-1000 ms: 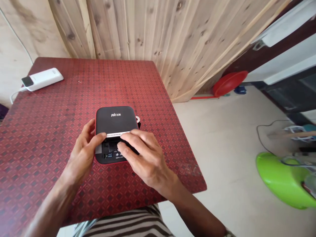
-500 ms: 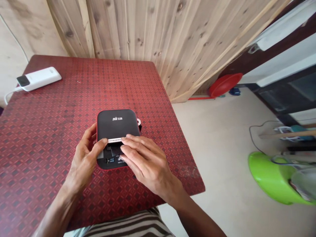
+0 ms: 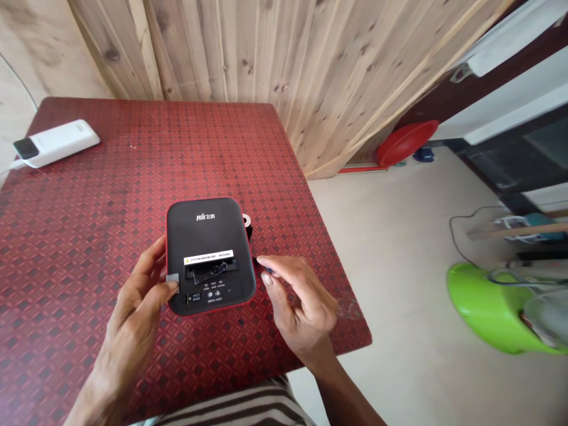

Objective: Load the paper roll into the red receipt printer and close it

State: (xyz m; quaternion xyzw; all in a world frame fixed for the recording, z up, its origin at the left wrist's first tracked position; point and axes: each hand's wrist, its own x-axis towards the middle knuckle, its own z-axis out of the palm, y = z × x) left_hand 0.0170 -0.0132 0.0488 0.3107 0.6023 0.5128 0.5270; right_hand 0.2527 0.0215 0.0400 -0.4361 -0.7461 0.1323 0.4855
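Observation:
A black box-shaped device with red edging point(image 3: 208, 236) lies on the red patterned table point(image 3: 89, 225). It carries a white logo, a white label strip and an open slot near its front. My left hand point(image 3: 142, 290) grips the device's left front corner, thumb on top. My right hand point(image 3: 297, 296) hovers just right of the device, fingers curled, thumb and forefinger pinched on a small dark piece I cannot make out. A small black-and-white part point(image 3: 247, 223) peeks out behind the device's right side.
A white power bank point(image 3: 55, 142) with a cable lies at the table's far left. Wooden plank walls stand behind the table. On the floor to the right are a green plastic object point(image 3: 497, 313), a red basin point(image 3: 406, 142) and loose cables.
My right hand has lifted off the device's slot and pulled back to the right, uncovering the slot and label. The left hand stays on the left corner.

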